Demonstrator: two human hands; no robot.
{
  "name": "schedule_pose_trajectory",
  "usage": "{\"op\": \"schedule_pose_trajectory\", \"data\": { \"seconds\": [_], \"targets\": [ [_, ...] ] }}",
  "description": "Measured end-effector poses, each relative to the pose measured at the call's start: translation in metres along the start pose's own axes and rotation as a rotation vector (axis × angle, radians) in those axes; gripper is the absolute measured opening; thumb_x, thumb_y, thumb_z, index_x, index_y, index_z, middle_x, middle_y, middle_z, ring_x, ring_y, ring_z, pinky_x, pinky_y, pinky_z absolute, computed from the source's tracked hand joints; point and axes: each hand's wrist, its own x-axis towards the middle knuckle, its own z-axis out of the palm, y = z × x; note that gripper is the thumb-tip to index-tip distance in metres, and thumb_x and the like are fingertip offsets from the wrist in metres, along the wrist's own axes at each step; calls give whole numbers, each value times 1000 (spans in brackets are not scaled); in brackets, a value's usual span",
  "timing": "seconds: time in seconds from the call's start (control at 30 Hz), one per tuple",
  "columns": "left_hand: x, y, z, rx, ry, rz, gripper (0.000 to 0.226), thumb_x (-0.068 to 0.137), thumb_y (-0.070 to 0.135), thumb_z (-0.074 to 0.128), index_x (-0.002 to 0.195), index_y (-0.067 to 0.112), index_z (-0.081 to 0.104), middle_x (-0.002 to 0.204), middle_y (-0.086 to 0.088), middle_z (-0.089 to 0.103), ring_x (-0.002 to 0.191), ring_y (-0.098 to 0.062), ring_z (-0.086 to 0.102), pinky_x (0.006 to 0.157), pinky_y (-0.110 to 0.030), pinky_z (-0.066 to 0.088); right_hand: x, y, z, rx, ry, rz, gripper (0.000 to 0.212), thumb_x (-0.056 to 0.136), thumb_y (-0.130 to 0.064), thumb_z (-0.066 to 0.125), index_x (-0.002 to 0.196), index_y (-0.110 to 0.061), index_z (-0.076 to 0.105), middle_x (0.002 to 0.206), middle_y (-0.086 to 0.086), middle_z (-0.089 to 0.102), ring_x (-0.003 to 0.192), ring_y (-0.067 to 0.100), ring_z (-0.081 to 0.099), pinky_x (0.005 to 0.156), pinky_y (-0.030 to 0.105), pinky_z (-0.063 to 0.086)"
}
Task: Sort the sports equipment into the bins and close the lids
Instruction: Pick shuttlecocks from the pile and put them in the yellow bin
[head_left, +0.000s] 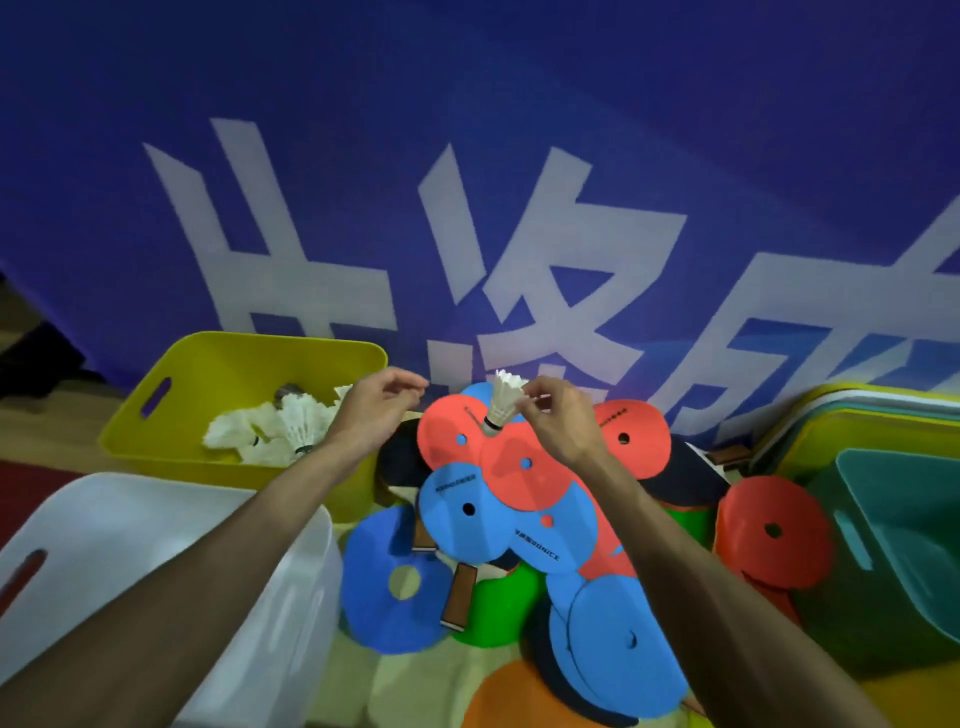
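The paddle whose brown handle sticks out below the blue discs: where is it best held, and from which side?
Probably grip the brown handle near its free end, coming from the near side. The blade is buried under the blue discs, so only the handle is exposed, and it points toward the person.

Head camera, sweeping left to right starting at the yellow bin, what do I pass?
yellow bin holding white shuttlecocks → left hand → feather shuttlecock → right hand pinching it → teal bin
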Motion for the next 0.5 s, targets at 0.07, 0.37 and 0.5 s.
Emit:
{"op": "schedule_pose_trajectory", "data": {
  "seconds": [0.07,0.37,0.5],
  "targets": [
    [-5,-3,-25,-30,63,-11,26,88,5,58,83,29,65,92,2,68,91,-14,63,81,-25,48,2,-21,14,-5,-33,-32,19,90,-18,59,103,-7,67,102,5,68,89,18,64,76,25,47],
    [-22,-18,-138,-25,316,-5,16,90,11,58,92,24,67,102,-2,69,99,-17,63,87,-30,50,13,-119,98,5,-201,-216,21,92,-23,60,105,-11,69,102,6,69,86,16,61,82,30,51],
    [-33,-31,-152,-38,362,-26,19,89,9,58,88,26,66,98,1,69,97,-15,64,81,-21,49,14,-150,128,106,-264,-192,23,92,-22,59,111,-14,68,110,5,70,96,19,66,80,25,47]
  ]
}}
